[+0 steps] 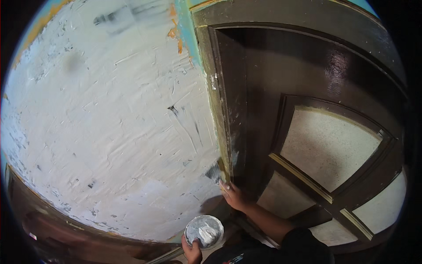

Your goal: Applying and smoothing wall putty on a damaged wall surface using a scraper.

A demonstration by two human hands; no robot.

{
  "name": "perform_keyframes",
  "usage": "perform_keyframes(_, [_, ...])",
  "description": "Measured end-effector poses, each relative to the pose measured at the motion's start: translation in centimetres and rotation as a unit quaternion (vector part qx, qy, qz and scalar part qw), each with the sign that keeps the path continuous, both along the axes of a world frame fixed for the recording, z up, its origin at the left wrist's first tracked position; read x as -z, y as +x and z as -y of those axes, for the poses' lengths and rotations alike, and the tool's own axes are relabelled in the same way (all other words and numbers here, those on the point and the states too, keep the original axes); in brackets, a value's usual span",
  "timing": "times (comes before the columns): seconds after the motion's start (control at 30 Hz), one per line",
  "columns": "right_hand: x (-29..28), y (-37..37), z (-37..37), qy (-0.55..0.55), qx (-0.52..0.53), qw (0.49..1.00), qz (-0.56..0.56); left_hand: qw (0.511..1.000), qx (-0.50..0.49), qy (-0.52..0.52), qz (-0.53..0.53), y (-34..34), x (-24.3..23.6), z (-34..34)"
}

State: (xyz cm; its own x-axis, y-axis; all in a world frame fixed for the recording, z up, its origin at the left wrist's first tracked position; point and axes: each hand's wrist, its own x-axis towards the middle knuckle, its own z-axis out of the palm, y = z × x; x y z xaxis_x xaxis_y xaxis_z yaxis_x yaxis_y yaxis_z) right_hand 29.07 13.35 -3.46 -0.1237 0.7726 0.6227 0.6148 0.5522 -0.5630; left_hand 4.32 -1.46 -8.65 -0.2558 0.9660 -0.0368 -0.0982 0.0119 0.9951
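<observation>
My left hand [192,252] grips a round tub [190,225] at its near side, the thumb over the rim. A mound of white putty [208,233] lies inside it. Higher and to the right, my right hand [234,196] is closed around a putty knife [213,173]. Its wide blade lies against the wall [132,132], right beside the wooden door frame [220,114]. Rough white filler with ridges and smears coats most of this wall. Dark grey marks [173,110] show through it near the frame.
A dark brown panelled door [263,66] with pale panels [329,145] fills the right side. Turquoise paint [189,35] and orange patches [172,33] border the filler at the top. Brown woodwork [52,220] runs along the lower left.
</observation>
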Motion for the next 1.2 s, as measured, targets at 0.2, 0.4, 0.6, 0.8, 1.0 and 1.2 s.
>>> perform_keyframes(0.2, [-18.1, -1.3, -2.8, 0.142, -0.001, 0.99, 0.023, 0.999, 0.027, -0.006, -0.041, 0.6, -2.2, 0.4])
perform_keyframes(0.4, [-18.6, -2.7, -3.8, 0.059, 0.017, 0.997, 0.045, 1.0, -0.024, -0.001, -0.012, 0.7, -2.9, 0.9])
perform_keyframes(0.6, [-6.1, -1.9, -2.0, 0.041, -0.001, 0.999, 0.019, 0.999, -0.038, -0.008, -0.018, 0.5, -3.5, 1.4])
perform_keyframes(0.8, [-2.1, 0.4, 0.1, 0.069, -0.014, 0.997, 0.019, 0.999, -0.035, 0.006, 0.005, 0.8, -3.5, 0.9])
perform_keyframes(1.0, [-15.2, 1.2, -3.1, 0.134, 0.014, 0.99, 0.029, 1.0, -0.007, 0.014, -0.013, 1.4, -4.0, 0.6])
perform_keyframes(1.2, [-18.8, -0.8, -4.8, 0.053, 0.041, 0.998, 0.024, 0.999, -0.03, 0.01, -0.022, 0.8, -2.3, 0.8])
